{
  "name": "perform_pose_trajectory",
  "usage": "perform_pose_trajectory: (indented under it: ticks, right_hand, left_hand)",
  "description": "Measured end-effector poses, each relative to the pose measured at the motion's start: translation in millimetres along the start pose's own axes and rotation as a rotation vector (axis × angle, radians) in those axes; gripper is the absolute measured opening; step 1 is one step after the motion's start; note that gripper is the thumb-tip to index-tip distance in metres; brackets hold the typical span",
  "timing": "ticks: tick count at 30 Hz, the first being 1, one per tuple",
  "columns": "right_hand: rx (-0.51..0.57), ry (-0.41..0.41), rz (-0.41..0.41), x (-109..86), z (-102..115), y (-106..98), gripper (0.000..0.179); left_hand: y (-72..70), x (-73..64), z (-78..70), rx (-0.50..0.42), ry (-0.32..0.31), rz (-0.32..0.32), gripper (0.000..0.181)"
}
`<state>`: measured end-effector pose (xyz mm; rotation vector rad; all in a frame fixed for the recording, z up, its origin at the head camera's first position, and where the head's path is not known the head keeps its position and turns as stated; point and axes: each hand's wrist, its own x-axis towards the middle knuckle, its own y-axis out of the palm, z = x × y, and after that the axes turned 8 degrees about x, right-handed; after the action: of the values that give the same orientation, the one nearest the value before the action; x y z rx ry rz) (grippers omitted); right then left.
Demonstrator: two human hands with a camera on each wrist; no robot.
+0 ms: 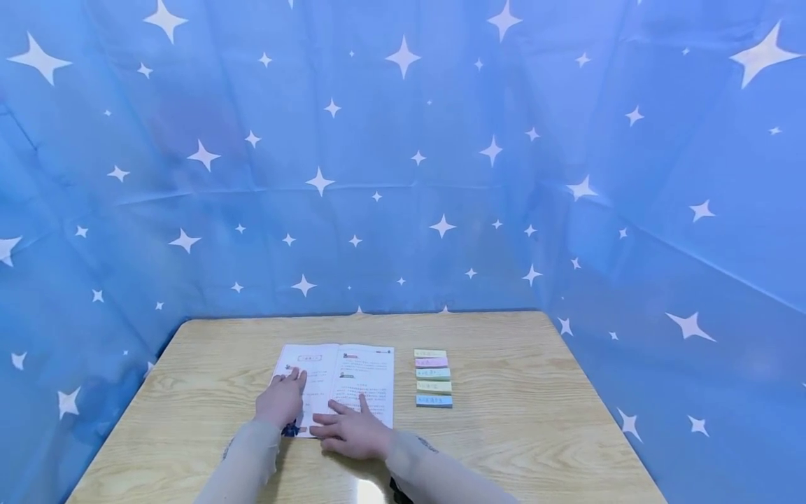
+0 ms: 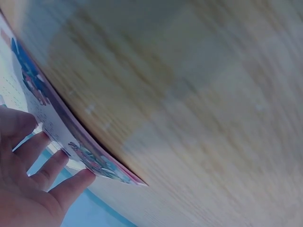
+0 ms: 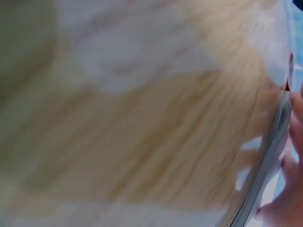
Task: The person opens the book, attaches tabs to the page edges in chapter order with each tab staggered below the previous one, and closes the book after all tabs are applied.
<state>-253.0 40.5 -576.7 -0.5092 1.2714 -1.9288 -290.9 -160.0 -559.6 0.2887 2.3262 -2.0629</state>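
An open book [image 1: 371,374] lies on the wooden table, printed text on both pages. My left hand [image 1: 281,397] rests on the left page with its fingers stretched forward. In the left wrist view, the fingers of that hand [image 2: 35,182] spread over the page, near colourful pictures [image 2: 31,71] along the book's edge. Across the lower part of the right page, my right hand [image 1: 354,428] lies with fingers spread. In the right wrist view, only part of the right hand [image 3: 286,198] shows at the edge, behind the book's dark lower edge [image 3: 265,165].
Right of the book, several coloured paper strips [image 1: 433,374] with handwriting lie in a column on the wooden table [image 1: 516,399]. A blue curtain with white stars [image 1: 378,231] hangs behind the table and along its sides.
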Motion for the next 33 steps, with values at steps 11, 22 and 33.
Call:
perform_pose_trajectory:
  ticks: [11,22,33]
  right_hand:
    - [-0.048,-0.037,0.047,-15.6,-7,0,0.048]
    - [0.033,-0.045,0.108,-19.6,-11,-15,0.044]
    - [0.077,0.005,-0.022,-34.9,-30,-32,0.041]
  left_hand:
    - [4.9,1.1,-1.2,0.015,-0.018,-0.016,0.048]
    - [3.1,-0.9,-3.5,0.038,-0.037,0.009,0.045]
    - [-5.8,10.2,-15.0,0.115,-0.001,-0.098,0.039]
